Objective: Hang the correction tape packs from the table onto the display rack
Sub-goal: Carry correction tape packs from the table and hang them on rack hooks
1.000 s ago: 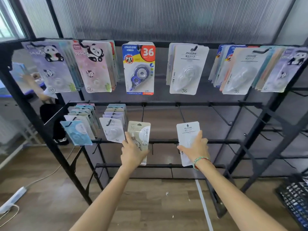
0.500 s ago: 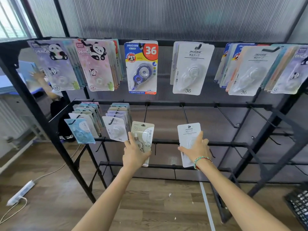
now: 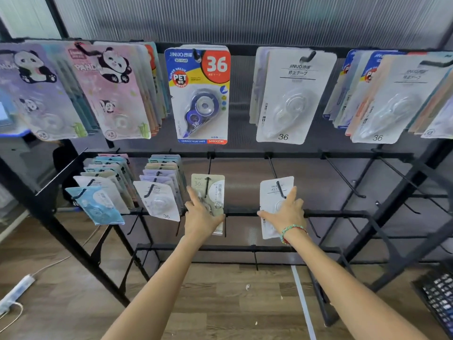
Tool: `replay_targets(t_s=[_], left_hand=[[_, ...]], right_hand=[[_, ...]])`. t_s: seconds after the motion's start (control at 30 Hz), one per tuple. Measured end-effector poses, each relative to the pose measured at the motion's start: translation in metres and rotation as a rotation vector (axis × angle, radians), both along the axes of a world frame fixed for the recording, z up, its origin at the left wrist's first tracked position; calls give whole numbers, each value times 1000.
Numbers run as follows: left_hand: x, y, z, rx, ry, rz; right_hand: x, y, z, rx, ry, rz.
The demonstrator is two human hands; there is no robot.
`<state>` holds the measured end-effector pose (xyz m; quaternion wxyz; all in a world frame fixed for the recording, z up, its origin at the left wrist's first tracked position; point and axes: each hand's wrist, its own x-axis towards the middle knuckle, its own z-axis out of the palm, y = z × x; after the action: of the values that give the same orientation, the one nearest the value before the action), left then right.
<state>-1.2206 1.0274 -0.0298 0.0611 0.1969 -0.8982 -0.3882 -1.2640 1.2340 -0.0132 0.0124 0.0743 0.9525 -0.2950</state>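
Note:
My left hand (image 3: pixel 201 217) grips a beige-green correction tape pack (image 3: pixel 212 190) whose top hole sits over the tip of a black hook (image 3: pixel 208 168) on the rack's second row. My right hand (image 3: pixel 285 213) holds a white correction tape pack (image 3: pixel 273 192), and the tip of the neighbouring hook (image 3: pixel 272 168) pokes through its top. Both packs hang in front of the black display rack (image 3: pixel 343 213). My hands hide the lower halves of both packs.
The top row carries full hooks of panda, blue "36" and white packs (image 3: pixel 291 94). The second row's left hooks hold several packs (image 3: pixel 157 190); the hooks to the right (image 3: pixel 343 177) are bare. A power strip (image 3: pixel 17 289) lies on the wooden floor at left.
Both hands have lifted their packs up and onto the hook tips of the second row. The camera has moved closer to the rack.

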Motion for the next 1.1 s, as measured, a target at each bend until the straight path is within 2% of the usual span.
replay_targets(t_s=[0.2,0.5,0.8,1.1], left_hand=[[-62,-17,-4,15,1,-38],[-119,-23,-8,36,14,-6],[-123,-20,-14,129,138,64],[-102,-20,-5,80,88,18]], right_hand=[[-58,-18,0,-86,29,-57],[-110,-35,-2,-87,61,-95],[-111,-45,-13,-276,185,-153],[-84,-37,-12,-237,111,-99]])
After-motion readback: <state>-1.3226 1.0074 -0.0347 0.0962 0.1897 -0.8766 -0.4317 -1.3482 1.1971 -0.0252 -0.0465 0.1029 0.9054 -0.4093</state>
